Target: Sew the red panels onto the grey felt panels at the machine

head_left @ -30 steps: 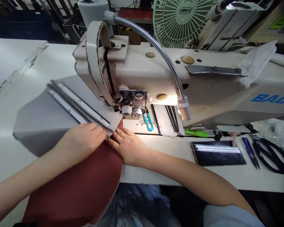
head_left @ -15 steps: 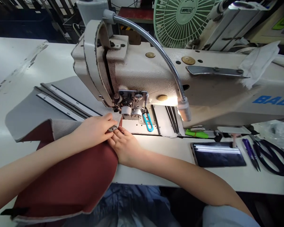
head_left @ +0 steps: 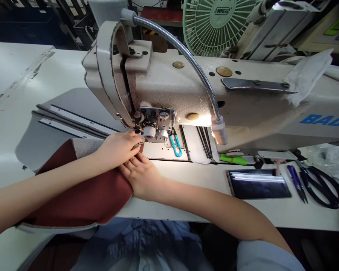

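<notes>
A fabric panel, maroon on one face [head_left: 101, 195] and grey on the other [head_left: 73, 98], lies partly folded at the sewing machine's [head_left: 158, 82] needle area. My left hand [head_left: 120, 148] is closed on the folded fabric close to the presser foot, which is mostly hidden behind the machine head. Just below it, my right hand [head_left: 144, 177] rests on the maroon side near the edge, fingers spread and flat, fingertips close to the left hand. Two white strips with dark edges [head_left: 73, 116] run along the grey face toward the needle.
Blue thread snips [head_left: 175, 145] lie on the machine bed beside dark thin strips [head_left: 205, 143]. Right of them are a green-handled tool [head_left: 233, 159], a phone [head_left: 258, 183], a purple tool [head_left: 298, 182] and black scissors [head_left: 323, 186]. A lamp [head_left: 219, 130] hangs over the bed; a green fan [head_left: 220, 26] stands behind.
The fabric has shifted up and left, and its maroon part hangs less far down toward my lap. Both hands have moved slightly left with it.
</notes>
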Tool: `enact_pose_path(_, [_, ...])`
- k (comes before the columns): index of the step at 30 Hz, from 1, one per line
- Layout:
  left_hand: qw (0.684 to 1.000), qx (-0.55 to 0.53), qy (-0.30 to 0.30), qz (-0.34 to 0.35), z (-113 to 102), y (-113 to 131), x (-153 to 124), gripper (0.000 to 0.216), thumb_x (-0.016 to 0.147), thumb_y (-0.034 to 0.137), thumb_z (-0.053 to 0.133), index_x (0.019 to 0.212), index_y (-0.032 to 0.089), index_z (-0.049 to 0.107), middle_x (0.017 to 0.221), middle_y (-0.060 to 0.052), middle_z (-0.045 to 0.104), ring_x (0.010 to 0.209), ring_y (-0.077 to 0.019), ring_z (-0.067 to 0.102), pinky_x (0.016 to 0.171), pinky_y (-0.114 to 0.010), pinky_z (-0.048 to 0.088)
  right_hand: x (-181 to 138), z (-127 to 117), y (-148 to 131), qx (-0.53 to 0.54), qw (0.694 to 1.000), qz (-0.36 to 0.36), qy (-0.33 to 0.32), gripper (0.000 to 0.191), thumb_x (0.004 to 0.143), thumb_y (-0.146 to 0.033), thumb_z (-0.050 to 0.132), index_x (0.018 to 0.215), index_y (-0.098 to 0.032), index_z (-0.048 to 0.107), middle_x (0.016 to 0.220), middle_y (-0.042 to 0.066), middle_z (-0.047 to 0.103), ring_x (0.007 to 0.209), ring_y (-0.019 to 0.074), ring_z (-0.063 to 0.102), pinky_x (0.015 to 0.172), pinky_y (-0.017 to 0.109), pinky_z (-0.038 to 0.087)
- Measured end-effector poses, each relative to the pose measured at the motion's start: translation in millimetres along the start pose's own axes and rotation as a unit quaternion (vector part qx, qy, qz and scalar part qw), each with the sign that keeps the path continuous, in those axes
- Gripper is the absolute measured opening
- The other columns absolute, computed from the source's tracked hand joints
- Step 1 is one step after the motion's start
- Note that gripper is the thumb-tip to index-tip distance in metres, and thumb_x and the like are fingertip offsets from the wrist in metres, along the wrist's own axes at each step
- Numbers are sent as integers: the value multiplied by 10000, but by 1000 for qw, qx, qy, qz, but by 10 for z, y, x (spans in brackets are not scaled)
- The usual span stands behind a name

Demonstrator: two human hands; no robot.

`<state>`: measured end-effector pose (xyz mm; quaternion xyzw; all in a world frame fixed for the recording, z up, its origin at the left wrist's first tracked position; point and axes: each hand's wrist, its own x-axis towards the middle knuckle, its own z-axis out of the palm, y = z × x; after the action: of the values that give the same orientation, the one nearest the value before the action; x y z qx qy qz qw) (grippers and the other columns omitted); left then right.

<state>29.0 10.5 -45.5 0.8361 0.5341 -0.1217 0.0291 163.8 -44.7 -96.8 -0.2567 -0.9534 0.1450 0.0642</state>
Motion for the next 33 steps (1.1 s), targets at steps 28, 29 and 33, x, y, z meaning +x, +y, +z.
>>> enact_pose_path(28, [994, 34, 101, 33, 286, -49, -351, 581, 839, 173, 554, 1408, 271, 496, 1051, -57, 663, 704, -216, 626, 644, -335, 450, -353, 45, -234, -172, 979, -86, 68, 423, 1023, -317, 375, 1416, -214, 492, 1330, 255, 585, 1185, 345, 606, 892, 471, 420])
enact_pose_path(29, [993, 37, 110, 36, 302, -51, -351, 580, 839, 166, 556, 1405, 285, 507, 1078, -59, 653, 714, -210, 628, 635, -329, 452, -353, 52, -233, -176, 978, -86, 74, 424, 1025, -313, 365, 1418, -215, 492, 1326, 258, 586, 1184, 345, 608, 890, 467, 419])
enact_pose_path(33, [988, 23, 140, 55, 336, -57, -357, 536, 834, 160, 586, 1356, 284, 571, 1209, -83, 613, 979, -251, 624, 670, -320, 494, -354, 77, -225, -187, 974, -89, 87, 428, 1028, -320, 350, 1417, -223, 502, 1325, 265, 584, 1184, 353, 609, 881, 452, 414])
